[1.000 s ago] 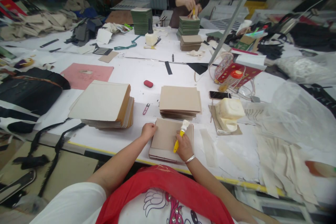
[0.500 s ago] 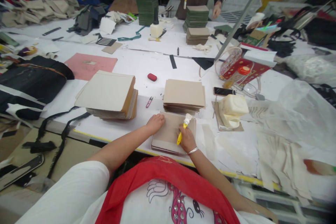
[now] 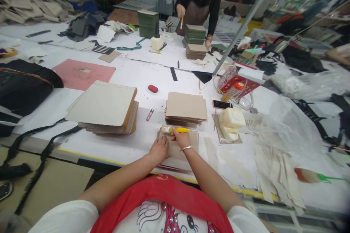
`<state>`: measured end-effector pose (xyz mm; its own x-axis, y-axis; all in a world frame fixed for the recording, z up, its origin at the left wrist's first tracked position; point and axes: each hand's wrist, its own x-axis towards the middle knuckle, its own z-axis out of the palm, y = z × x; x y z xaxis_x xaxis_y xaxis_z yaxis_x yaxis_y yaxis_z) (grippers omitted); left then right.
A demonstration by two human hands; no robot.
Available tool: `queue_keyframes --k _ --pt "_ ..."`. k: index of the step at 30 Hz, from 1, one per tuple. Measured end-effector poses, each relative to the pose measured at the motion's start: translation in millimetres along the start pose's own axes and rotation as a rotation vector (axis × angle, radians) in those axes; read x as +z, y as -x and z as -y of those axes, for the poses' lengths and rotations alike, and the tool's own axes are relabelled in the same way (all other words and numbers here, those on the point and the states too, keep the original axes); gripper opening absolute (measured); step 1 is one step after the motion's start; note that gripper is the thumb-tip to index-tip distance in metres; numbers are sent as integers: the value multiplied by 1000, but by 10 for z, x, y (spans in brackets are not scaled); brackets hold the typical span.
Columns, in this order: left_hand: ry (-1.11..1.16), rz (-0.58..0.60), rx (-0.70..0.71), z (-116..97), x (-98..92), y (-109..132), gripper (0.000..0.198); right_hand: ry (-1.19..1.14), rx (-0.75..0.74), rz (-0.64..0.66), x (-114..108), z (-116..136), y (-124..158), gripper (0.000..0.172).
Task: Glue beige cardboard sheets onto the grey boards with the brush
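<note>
While the left hand rests palm-down on the tan, rectangular cardboard near the white table's close edge, the right hand grips a yellow-handled brush, bristles at the far left corner; imo keep strokes thin, even, clear of that left hand.

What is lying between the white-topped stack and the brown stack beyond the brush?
In the head view, mainly pink snips, on the table.
</note>
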<state>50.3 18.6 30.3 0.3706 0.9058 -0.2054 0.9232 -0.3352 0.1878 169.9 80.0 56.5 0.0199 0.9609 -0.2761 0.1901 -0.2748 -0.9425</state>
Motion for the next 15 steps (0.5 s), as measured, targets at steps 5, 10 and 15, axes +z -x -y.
queue_keyframes --k 5,10,15 --pt "3 7 5 2 -26 -11 66 50 98 -135 -283 -183 -71 26" --pt "-14 -1 15 8 -15 8 63 89 139 -328 -1048 -280 187 24" --pt "-46 -28 32 -26 -5 19 58 44 100 -476 -1594 -363 473 30"
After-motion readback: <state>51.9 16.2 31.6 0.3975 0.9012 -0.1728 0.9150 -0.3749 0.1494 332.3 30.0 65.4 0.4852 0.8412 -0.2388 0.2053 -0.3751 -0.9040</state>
